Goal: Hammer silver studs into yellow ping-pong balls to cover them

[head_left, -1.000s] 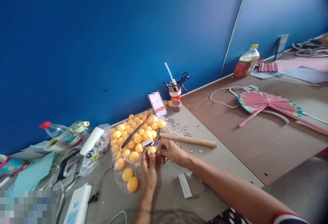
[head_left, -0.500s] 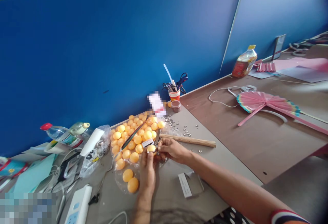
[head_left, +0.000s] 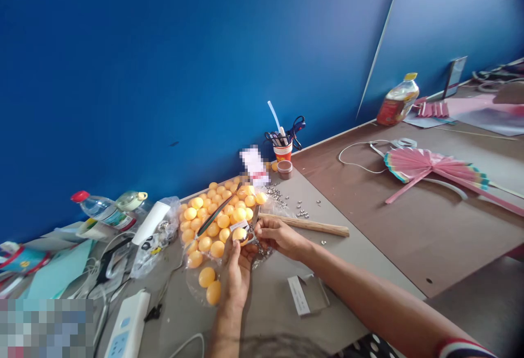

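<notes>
My left hand (head_left: 237,273) holds an orange ball (head_left: 240,235) between thumb and fingers, with something small and shiny on the ball's lower side. Just to its right, my right hand (head_left: 278,236) is pinched closed near small metal pieces; what its fingertips hold is too small to make out. Many orange balls (head_left: 216,230) lie on clear plastic behind and left of my hands, with a dark slender tool (head_left: 219,210) across them. A hammer with a wooden handle (head_left: 309,225) rests behind my right hand. Shiny metal pieces (head_left: 303,214) are scattered beyond the handle.
A cup of pens (head_left: 282,152) and a small round container (head_left: 285,169) stand by the blue wall. At left are a bottle (head_left: 102,212), plastic bags and a power strip (head_left: 127,325). An open small box (head_left: 298,295) lies nearer me; a pink fan (head_left: 434,167) is at right.
The view has shifted slightly, moving most things a little rightward. My left fingers have spread below the ball, and the ball has turned or tilted. My right hand stays pinched beside it.
</notes>
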A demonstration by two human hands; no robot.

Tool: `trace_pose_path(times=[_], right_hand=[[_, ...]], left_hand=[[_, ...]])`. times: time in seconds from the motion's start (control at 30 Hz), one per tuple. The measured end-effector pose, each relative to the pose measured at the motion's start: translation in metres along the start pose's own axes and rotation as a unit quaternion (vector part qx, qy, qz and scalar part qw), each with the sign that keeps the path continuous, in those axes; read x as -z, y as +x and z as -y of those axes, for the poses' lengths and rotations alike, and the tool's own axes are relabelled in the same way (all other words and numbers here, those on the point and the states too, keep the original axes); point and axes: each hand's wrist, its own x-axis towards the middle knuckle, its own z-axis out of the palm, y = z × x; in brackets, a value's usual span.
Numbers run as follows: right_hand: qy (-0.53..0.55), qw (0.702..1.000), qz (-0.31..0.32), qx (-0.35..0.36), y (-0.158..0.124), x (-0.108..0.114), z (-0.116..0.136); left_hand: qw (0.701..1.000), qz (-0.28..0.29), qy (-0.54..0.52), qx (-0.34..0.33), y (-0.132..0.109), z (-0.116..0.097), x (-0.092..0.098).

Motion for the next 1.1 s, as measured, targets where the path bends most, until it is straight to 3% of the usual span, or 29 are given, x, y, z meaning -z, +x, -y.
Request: trace_pose_path(times=[0.13, 0.43, 0.83, 1.1], right_hand=[[0.010, 1.000, -0.007, -0.009, 0.000, 0.000, -0.003], [-0.008, 1.000, -0.009, -0.019, 0.001, 0.001, -0.003], [-0.091, 0.995, 0.037, 0.002, -0.003, -0.007, 0.001], [-0.092, 0.995, -0.025, 0.015, -0.001, -0.009, -0.004]], left_hand=[[1.000, 0.011, -0.007, -0.012, -0.002, 0.000, 0.003], [0.994, -0.036, 0.085, -0.049, 0.001, 0.010, 0.013], [0.975, 0.000, 0.197, -0.099, 0.003, 0.012, 0.018], [0.965, 0.027, 0.235, -0.114, 0.003, 0.015, 0.024]])
